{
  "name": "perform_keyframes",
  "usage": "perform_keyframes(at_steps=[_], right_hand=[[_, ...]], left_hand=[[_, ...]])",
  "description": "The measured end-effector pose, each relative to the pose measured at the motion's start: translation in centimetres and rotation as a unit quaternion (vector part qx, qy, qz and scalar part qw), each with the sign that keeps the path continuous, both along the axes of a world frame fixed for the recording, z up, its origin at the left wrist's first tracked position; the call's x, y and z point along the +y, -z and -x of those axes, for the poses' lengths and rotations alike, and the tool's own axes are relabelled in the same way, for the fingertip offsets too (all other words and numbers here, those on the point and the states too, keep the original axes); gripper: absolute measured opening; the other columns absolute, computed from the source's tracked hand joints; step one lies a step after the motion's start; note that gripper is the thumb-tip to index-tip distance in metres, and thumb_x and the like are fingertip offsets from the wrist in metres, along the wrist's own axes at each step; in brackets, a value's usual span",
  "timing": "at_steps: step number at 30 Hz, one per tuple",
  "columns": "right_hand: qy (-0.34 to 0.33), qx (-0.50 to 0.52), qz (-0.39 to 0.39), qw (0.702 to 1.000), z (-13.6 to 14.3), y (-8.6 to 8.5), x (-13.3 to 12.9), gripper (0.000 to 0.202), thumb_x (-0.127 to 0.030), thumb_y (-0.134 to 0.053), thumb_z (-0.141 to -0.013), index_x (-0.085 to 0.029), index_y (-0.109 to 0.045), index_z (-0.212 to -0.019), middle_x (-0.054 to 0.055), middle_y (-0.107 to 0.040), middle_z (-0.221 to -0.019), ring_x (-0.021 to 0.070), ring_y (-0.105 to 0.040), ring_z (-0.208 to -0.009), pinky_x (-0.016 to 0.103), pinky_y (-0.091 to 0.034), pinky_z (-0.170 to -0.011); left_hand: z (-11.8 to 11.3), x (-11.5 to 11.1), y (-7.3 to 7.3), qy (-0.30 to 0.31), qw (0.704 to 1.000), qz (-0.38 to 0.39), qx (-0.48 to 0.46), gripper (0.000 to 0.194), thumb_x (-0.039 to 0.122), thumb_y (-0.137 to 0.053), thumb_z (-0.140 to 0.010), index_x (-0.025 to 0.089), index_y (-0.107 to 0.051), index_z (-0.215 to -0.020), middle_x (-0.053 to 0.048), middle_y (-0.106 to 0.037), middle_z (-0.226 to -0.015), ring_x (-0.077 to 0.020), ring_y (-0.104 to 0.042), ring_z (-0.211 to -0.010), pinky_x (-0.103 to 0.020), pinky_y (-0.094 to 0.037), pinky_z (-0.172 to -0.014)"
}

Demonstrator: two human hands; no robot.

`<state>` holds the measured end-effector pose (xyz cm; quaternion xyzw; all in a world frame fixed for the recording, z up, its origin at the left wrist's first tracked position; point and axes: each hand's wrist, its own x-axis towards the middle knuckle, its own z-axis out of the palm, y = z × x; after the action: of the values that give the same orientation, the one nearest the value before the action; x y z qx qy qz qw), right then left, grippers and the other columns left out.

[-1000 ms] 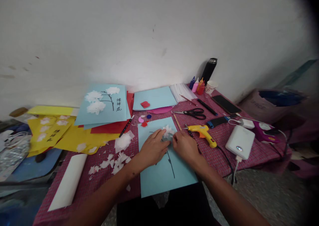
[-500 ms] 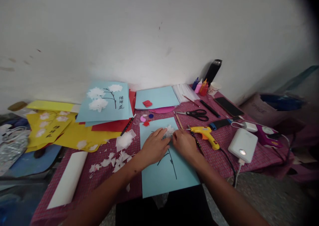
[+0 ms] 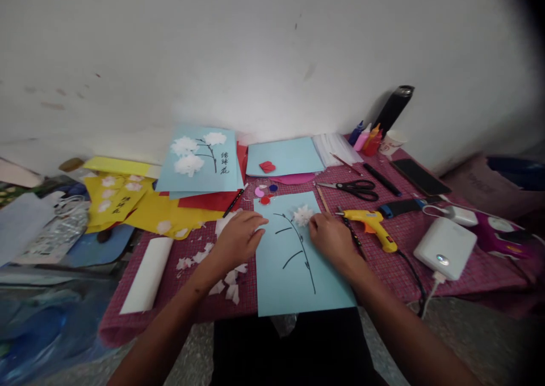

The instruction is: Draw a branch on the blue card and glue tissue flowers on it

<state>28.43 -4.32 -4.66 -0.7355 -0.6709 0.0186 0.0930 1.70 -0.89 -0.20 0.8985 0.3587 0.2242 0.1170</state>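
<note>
A light blue sheet lies in front of me with a black branch drawn on it. At the branch's upper end sits a white paper flower. My right hand rests on the sheet's right side, fingers curled, its fingertips close by the flower; what they hold, if anything, is hidden. My left hand is off the sheet's left edge, thumb apart from the fingers and nothing seen in it. Partly under it lie white paper squares. Torn white paper pieces are scattered nearer to me.
On the right lie scissors, a yellow glue gun, a cutter knife, a phone and a white power bank. Behind stand paint bottles and a black flask. At left are a finished blue card and a white roll.
Both hands were together at the flower. My left hand has moved away to the left, uncovering the flower and branch; my right hand stays beside the flower. The view has shifted left.
</note>
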Motion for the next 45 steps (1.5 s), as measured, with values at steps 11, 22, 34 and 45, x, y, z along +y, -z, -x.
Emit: perform_keyframes(at_steps=[11,22,34,45], right_hand=[[-0.077,0.118,-0.085,0.986,2.2,0.1,-4.6,0.024,-0.029,-0.053,-0.093,-0.017,-0.068,-0.109,0.009,-0.070,-0.101,0.0227,-0.066,-0.086,0.032,-0.048,-0.077],[-0.154,0.254,-0.032,0.954,5.5,-0.7,-6.9,0.015,-0.023,-0.054,-0.091,-0.019,-0.066,-0.099,0.006,-0.066,-0.092,0.0190,-0.064,-0.080,0.031,-0.048,-0.074],[-0.101,0.663,0.130,0.730,8.9,-0.7,-6.5,0.041,-0.018,-0.068,-0.072,-0.021,-0.061,-0.112,0.000,-0.062,-0.095,0.0087,-0.052,-0.061,0.023,-0.044,-0.056],[-0.056,0.695,0.101,0.709,8.7,-0.1,-6.3,0.014,-0.033,-0.067,-0.077,-0.020,-0.062,-0.080,-0.004,-0.059,-0.069,0.0096,-0.051,-0.054,0.024,-0.042,-0.052]], left_hand=[[6.1,-5.9,0.4,-0.002,0.994,0.058,0.088,0.016,0.020,-0.068,-0.083,0.021,-0.068,-0.099,-0.011,-0.059,-0.131,-0.0283,-0.052,-0.127,-0.049,-0.045,-0.106],[5.1,-5.6,1.4,-0.014,0.993,0.046,0.103,0.009,0.016,-0.060,-0.090,0.018,-0.067,-0.084,-0.012,-0.063,-0.125,-0.0278,-0.056,-0.123,-0.047,-0.047,-0.104],[1.3,-6.9,0.7,0.022,0.993,0.117,-0.010,0.020,0.014,-0.051,-0.094,0.022,-0.066,-0.106,-0.007,-0.066,-0.119,-0.0193,-0.064,-0.108,-0.035,-0.053,-0.091],[0.7,-7.2,0.9,-0.021,0.977,0.191,-0.089,0.029,0.018,-0.058,-0.090,0.023,-0.060,-0.119,-0.006,-0.068,-0.110,-0.0195,-0.065,-0.098,-0.036,-0.053,-0.089]])
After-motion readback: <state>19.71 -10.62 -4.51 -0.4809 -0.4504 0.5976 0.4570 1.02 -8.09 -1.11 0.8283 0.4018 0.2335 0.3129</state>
